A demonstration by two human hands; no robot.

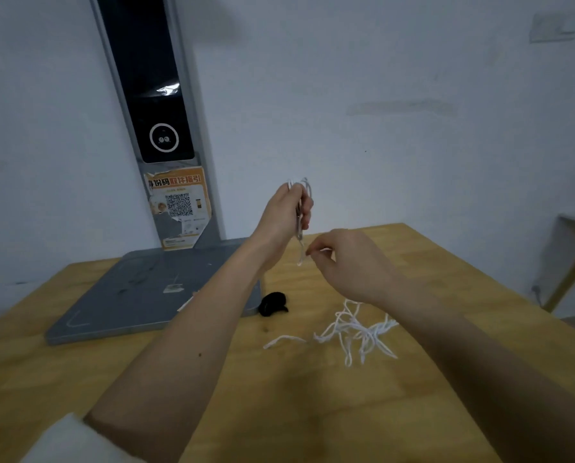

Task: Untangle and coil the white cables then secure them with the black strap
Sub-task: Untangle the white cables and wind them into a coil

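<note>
— While your left hand (284,212) grips that small coil of white cable (300,208) above the table (446,262), where does the tail go?

— Your right hand (343,262) pinches the loose end just below it; wrap it snugly and keep the loops even.

— And the rest?

— A tangle of white cables (356,332) lies on the wood near your right forearm, the black strap (272,304) beside the grey base (139,295). Don't let go before strapping.

Left hand (284,213) raised, fingers curled in a closed grip; right hand (348,265) lower, fingertips pinched; both forearms bare.
</note>
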